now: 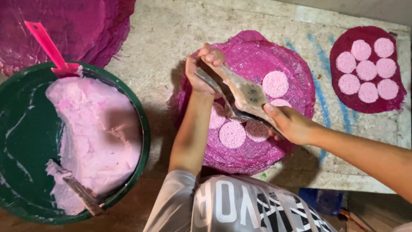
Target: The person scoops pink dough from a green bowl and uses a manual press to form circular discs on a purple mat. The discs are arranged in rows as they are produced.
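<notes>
- Left hand (201, 73) grips the top end of a paste-smeared scoop (244, 96), fingers curled shut.
- Right hand (291, 124) clasps its lower end.
- The scoop hovers over pink discs (232, 134) on a magenta mat (257, 60) on the tabletop (171, 34).
- A green tub (25, 129) of pink paste (98, 133) sits left.

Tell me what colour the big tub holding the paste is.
The tub is dark green, filled with pale pink paste; the head view shows it at the left.
</notes>
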